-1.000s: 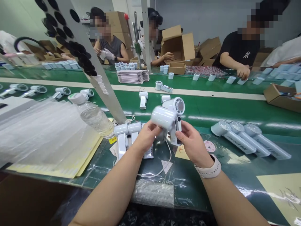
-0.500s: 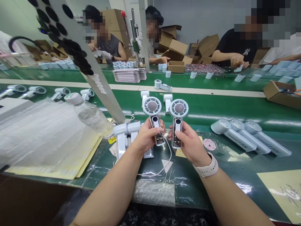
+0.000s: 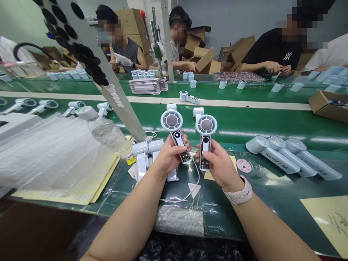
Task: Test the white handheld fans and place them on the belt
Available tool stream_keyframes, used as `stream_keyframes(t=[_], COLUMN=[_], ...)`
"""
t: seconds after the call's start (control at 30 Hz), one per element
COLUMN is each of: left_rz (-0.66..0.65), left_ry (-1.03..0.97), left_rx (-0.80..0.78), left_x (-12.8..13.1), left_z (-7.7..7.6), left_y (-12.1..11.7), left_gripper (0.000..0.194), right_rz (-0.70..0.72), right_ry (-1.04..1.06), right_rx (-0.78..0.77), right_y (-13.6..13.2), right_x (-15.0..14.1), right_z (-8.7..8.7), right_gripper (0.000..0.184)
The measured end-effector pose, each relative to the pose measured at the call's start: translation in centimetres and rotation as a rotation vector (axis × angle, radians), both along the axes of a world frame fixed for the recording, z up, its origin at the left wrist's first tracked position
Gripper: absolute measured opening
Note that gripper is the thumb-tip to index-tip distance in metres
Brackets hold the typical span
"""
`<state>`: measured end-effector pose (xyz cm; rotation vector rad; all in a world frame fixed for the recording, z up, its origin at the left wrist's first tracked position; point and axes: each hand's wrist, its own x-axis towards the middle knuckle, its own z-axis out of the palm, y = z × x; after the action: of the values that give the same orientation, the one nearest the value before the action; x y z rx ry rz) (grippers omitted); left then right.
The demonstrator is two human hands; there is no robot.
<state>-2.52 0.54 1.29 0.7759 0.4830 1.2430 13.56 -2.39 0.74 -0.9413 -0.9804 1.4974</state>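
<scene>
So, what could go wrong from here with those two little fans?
The left hand and right hand hold white round-headed plastic fans with bare dark circuit boards, which a touch might damage. Held close together, the fans could knock. The thin white cable looping below could snag.

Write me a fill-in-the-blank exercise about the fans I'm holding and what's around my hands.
1. The left hand and right hand each grip a fan by its ____.
2. The pale wristband is on the ____ wrist.
3. Lying together off to the right, the pale blue fans number ____.
4. The display with white characters lit belongs to the fan in the ____ hand.

Missing words: handle; right; three; left.
</scene>
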Motion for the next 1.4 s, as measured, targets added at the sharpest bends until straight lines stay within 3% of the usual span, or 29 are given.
stream_keyframes(t=[0.27,0.43,0.6,0.9,1.2,1.3,1.4], left_rz=[-0.043,0.036,-0.051,0.06,0.037,0.019,0.091], left_ry=[0.003,0.05,0.039,0.092,0.091,0.161,0.307], left_rx=[-0.002,-0.037,0.038,-0.028,-0.03,-0.005,0.007], left_x=[0.1,0.2,0.1,0.3,0.3,0.4,0.6], left_z=[-0.2,-0.5,-0.3,-0.5,-0.4,-0.5,-1.0], left_y=[0.1,0.2,-0.1,0.4,0.5,0.4,0.4], left_gripper=[0.044,0.041,0.043,0.049,0.043,0.041,0.047], right_rz=[-0.012,-0.046,0.027,-0.038,-0.064,-0.097,-0.147], right_ry=[0.029,0.048,0.079,0.05,0.032,0.02,0.027], right_rx=[-0.007,-0.044,-0.016,-0.031,-0.037,-0.018,-0.046], right_y=[-0.2,-0.1,0.0,0.4,0.2,0.2,0.4], right_x=[-0.3,-0.2,0.2,0.1,-0.1,-0.1,0.1], right_z=[0.2,-0.1,0.1,-0.3,-0.1,0.2,0.2], right_gripper=[0.034,0.027,0.031,0.032,0.027,0.025,0.027])
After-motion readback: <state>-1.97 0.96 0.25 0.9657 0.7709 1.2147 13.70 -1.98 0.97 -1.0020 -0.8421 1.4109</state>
